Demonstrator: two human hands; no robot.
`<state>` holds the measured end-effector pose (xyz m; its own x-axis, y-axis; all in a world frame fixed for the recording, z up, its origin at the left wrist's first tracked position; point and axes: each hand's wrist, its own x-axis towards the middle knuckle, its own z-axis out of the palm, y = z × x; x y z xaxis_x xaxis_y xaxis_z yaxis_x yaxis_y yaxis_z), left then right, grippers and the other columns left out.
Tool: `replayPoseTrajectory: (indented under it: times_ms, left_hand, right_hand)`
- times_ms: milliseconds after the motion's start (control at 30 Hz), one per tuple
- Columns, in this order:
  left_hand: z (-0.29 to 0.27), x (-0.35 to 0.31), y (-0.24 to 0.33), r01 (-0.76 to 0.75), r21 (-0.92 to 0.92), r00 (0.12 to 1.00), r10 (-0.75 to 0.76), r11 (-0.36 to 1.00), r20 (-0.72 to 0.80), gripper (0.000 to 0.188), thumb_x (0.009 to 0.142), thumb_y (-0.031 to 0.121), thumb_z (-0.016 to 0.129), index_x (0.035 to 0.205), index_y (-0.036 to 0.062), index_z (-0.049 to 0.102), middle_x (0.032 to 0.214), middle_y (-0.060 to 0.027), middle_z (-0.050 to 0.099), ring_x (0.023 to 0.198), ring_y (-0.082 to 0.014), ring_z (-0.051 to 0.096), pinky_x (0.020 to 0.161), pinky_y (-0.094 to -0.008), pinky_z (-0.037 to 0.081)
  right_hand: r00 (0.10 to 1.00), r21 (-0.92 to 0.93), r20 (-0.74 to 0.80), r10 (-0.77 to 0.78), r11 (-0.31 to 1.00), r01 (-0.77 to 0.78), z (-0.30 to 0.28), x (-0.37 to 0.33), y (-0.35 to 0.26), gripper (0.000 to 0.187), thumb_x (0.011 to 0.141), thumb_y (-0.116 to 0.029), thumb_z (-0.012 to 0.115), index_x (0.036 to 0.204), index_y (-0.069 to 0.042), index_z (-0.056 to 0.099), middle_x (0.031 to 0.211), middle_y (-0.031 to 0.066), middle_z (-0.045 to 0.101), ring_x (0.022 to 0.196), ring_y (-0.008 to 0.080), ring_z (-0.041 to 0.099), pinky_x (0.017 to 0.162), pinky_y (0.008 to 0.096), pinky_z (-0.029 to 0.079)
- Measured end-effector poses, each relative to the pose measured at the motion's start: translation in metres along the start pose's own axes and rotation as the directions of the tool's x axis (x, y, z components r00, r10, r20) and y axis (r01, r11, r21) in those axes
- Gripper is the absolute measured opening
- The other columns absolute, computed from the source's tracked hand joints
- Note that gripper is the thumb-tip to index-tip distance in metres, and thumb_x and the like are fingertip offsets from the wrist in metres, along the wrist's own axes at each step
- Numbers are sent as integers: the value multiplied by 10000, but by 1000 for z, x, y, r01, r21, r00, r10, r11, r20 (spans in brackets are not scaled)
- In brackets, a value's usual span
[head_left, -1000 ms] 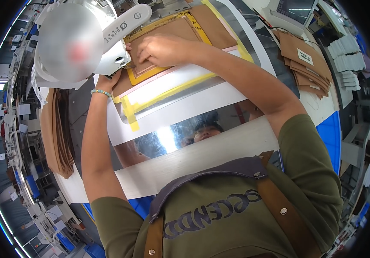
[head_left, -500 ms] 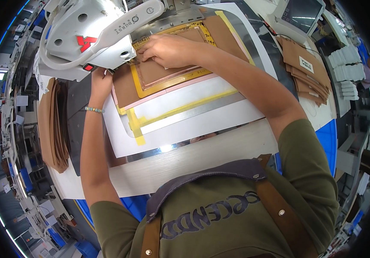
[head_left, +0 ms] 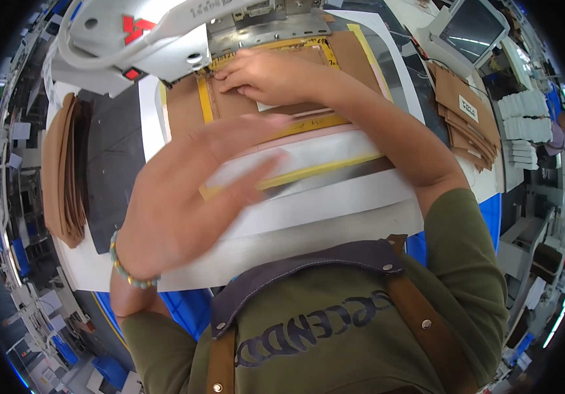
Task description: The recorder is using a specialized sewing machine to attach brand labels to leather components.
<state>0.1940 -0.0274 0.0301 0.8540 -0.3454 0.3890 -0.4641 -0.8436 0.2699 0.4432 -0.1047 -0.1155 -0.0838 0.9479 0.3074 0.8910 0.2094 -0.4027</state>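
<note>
My right hand (head_left: 272, 75) rests on brown, leather-like sheet material (head_left: 228, 104) inside a yellow frame (head_left: 206, 98). Its slightly bent fingers lie apart near the frame's left side. Under that palm a bit of a white piece (head_left: 269, 106) shows; the rest is hidden. My left hand (head_left: 184, 190) is raised close to the camera, above the white sheet under the frame. It looks open and holds nothing visible, with fingers stretched toward the right and smeared by motion. It covers the frame's near left corner. A white sewing machine head (head_left: 157, 46) stands just beyond the frame.
A stack of folded brown pieces (head_left: 65, 174) stands at the left table edge. More brown pieces (head_left: 456, 98) with a white label lie at the right, before a screen (head_left: 469, 33). White folded stacks (head_left: 522, 125) sit farther right. Yellow tape (head_left: 335, 169) crosses the white sheet.
My left hand has come away from beside the machine head, back toward me and up close to the camera. The right hand stays on the brown material. The whole view has shifted slightly.
</note>
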Motion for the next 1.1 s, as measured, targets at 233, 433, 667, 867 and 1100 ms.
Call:
replayPoseTrajectory:
  times_ms: [233, 433, 667, 867, 1100]
  left_hand:
    - [5, -2, 155, 111, -40, 945, -118, 993, -305, 318, 947, 154, 786, 1259, 177, 727, 1240, -80, 736, 977, -211, 689, 752, -332, 594]
    - [22, -38, 26, -707, 370, 295, 726, 603, -621, 361, 926, 107, 770, 1276, 177, 713, 1244, -65, 732, 985, -181, 680, 738, -340, 581]
    - [85, -32, -61, -8, 138, 1000, 5, 990, 22, 538, 919, 76, 732, 1442, 39, 610, 1488, -144, 624, 1293, -353, 638, 990, -438, 560]
    - [101, -32, -95, 238, 236, 957, -269, 942, 106, 574, 964, 188, 724, 1502, 59, 572, 1614, -107, 518, 1481, -355, 467, 1176, -480, 415]
    - [109, -28, -103, 227, 280, 962, -260, 933, 86, 563, 991, 289, 712, 1487, 50, 593, 1577, -141, 547, 1439, -371, 506, 1182, -468, 418]
  right_hand:
    - [986, -119, -12, 165, 979, -166, -52, -32, -23, 164, 984, -126, 616, 1071, -39, 725, 1132, 126, 706, 1109, 344, 659, 959, 464, 515]
    - [898, -375, 44, 437, 841, -391, -85, -90, -15, 327, 1038, -149, 591, 1339, -87, 702, 1377, 78, 694, 1251, 302, 636, 1081, 424, 511]
    - [988, -591, -57, 144, 793, -150, -53, -102, -13, 334, 861, -67, 709, 1192, -20, 696, 1375, 107, 691, 1161, 288, 663, 964, 421, 558]
    - [972, -641, -101, 214, 733, -227, -43, -98, -21, 351, 834, -21, 690, 1185, -12, 698, 1391, 143, 684, 1136, 259, 668, 876, 429, 538]
    - [970, -616, -159, 183, 750, -242, -37, -95, -17, 290, 836, -49, 689, 1125, -42, 700, 1195, 70, 707, 1085, 242, 650, 838, 413, 518]
